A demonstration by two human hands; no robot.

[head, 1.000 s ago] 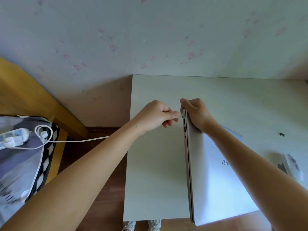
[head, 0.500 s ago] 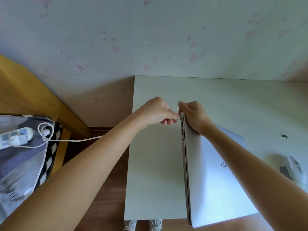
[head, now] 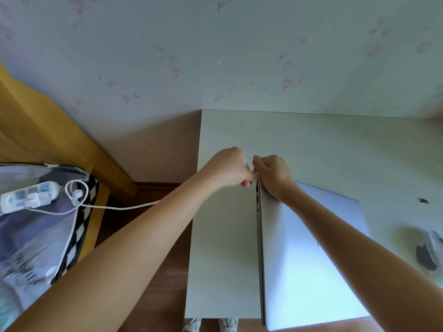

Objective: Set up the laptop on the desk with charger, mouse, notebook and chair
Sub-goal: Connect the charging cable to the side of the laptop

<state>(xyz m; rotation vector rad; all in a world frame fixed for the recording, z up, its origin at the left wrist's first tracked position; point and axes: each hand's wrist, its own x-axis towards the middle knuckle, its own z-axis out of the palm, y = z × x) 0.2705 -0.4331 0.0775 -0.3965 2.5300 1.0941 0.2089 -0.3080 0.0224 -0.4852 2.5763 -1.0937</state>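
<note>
A closed silver laptop (head: 309,267) lies on the white desk (head: 223,255), its left side raised so the port edge faces left. My right hand (head: 273,176) grips the laptop's far left corner. My left hand (head: 230,168) pinches the charger plug against the side of the laptop at that corner. The white charger cable (head: 115,207) runs left from under my left forearm to a white power strip (head: 28,196) on the bed. A white mouse (head: 435,245) sits at the desk's right edge of view.
A bed with grey and checkered bedding (head: 36,236) and a yellow wooden frame (head: 48,140) stands to the left. A small dark object (head: 423,200) lies on the desk at right. Wallpapered wall behind the desk. Shoes (head: 211,325) show below the desk's front edge.
My left hand has closed the small gap and now presses the plug at the laptop's port edge. The view has shifted slightly; the laptop stays held.
</note>
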